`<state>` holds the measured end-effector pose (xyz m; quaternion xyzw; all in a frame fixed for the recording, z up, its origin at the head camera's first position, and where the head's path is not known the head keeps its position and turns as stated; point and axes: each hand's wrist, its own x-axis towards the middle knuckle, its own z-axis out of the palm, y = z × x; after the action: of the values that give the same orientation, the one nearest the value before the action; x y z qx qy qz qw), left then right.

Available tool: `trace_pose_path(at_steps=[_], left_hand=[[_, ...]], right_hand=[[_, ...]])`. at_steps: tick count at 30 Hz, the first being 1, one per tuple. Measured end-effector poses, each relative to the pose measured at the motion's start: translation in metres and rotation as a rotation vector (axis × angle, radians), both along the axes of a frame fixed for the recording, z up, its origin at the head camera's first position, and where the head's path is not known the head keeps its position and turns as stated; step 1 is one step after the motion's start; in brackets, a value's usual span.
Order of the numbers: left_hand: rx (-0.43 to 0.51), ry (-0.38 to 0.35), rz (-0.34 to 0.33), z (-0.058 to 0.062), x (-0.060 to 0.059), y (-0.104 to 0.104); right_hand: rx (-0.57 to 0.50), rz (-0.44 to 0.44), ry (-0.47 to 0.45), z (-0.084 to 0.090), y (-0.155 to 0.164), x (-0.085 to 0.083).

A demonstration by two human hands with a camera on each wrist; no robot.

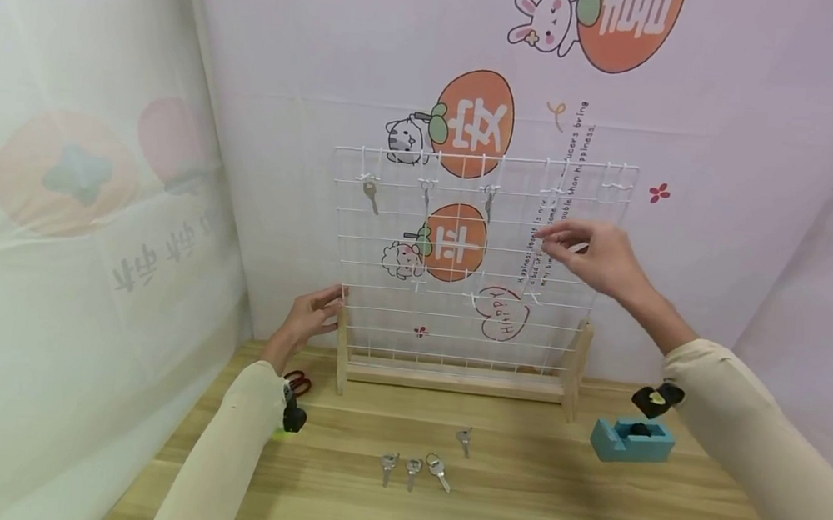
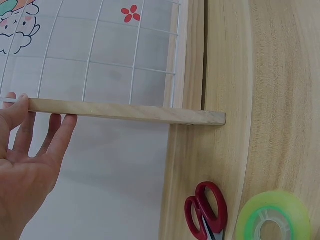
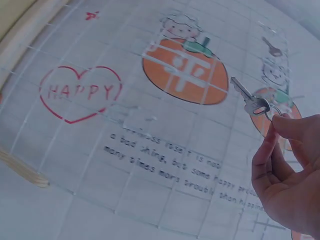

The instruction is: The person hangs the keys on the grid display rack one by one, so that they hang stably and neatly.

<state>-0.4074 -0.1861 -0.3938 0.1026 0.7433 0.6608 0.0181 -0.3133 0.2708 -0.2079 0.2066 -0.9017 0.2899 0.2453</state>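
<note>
A person is facing a white wire grid (image 1: 456, 314) standing in a wooden frame on a desk (image 1: 513, 504). The right hand (image 1: 597, 256) is pinching one key (image 3: 250, 100) by its ring, fingers together, holding it up before the grid's upper right. The left hand (image 1: 313, 313), fingers straight, is resting on the frame's left post (image 2: 125, 111). Three keys (image 1: 371, 194) are hanging along the top row. Four keys (image 1: 412, 465) are lying on the desk. Backdrop writing is reading "HAPPY" (image 3: 80, 91).
</note>
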Motion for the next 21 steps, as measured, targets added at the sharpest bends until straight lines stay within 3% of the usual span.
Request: trace_pose_path(at_steps=[11,21], left_hand=[[0.011,-0.007,0.007,-0.001,0.0,-0.003],[0.003,-0.003,0.011,-0.001,0.001,-0.001]], right_hand=[[-0.091,-0.063,0.099,0.032,0.008,0.005],[-0.164,-0.142,0.167,0.039,0.009,-0.001]])
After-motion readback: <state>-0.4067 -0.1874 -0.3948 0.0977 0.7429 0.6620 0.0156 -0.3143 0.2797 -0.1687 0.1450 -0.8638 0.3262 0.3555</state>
